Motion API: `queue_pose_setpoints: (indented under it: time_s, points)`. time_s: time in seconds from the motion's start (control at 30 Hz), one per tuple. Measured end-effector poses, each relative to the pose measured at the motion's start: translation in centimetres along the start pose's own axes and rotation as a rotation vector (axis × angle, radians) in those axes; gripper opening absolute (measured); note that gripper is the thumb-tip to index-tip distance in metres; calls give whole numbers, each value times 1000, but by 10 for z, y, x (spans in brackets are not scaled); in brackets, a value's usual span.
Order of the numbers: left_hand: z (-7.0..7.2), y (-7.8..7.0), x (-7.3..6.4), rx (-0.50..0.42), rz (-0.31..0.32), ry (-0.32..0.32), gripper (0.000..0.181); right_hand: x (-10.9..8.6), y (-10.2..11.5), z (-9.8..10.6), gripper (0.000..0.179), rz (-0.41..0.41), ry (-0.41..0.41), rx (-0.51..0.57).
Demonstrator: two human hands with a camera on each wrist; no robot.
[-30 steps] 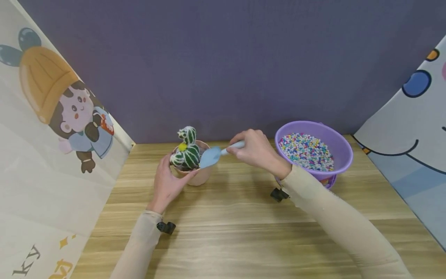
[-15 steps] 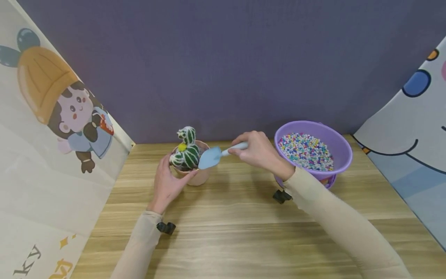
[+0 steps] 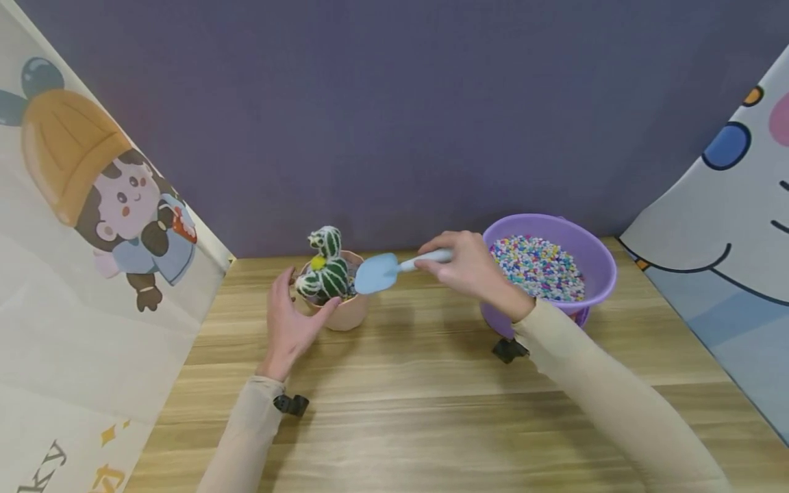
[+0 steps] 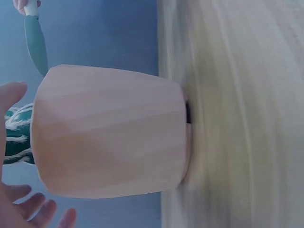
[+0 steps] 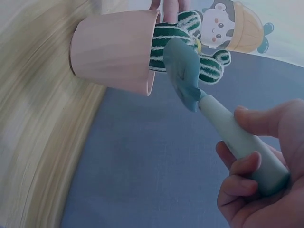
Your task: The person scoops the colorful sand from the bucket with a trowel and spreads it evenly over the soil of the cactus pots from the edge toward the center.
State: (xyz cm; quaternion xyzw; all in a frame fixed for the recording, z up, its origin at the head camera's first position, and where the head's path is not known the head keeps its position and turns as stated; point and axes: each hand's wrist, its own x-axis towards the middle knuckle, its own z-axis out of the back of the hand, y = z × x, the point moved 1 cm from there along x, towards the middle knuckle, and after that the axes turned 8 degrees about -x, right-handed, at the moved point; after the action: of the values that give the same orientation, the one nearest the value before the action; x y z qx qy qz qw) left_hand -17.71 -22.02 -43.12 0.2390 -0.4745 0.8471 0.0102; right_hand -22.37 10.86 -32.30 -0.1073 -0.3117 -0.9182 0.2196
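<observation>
The head view shows the left hand (image 3: pixel 292 332) at the pot (image 3: pixel 348 317) on the table (image 3: pixel 401 424) and the right hand (image 3: pixel 471 267) gripping a shovel (image 3: pixel 376 274). In the left wrist view, the left hand spreads loosely beside the cactus (image 4: pixel 18 135); in the right wrist view, the blade (image 5: pixel 183 71) overlaps it.

Pot (image 3: pixel 346 317) left of bucket (image 3: pixel 596 272)

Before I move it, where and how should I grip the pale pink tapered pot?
Likely clasp the pale pink pot, thumb and fingers opposed, below its rim, from the left: it stands upright, its round wall narrows downward, and the light-blue trowel is at its right.
</observation>
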Motion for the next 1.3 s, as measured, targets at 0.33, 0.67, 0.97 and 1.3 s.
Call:
queue_pose_setpoints:
  time_s: [0.33, 0.67, 0.97, 1.3]
  points:
    - [7, -19, 2, -98, -243, -164, 91, -9, -12, 10, 20, 20, -55, 46]
    - [8, -51, 3, -150, -407, -214, 79, -16, -27, 23, 20, 11, -98, 51]
    - [3, -69, 2, -201, -441, -175, 76, -25, -37, 38, 20, -15, -99, 68]
    - [-7, -80, 4, -234, -477, -127, 71, -34, -52, 53, 20, -55, -116, 62]
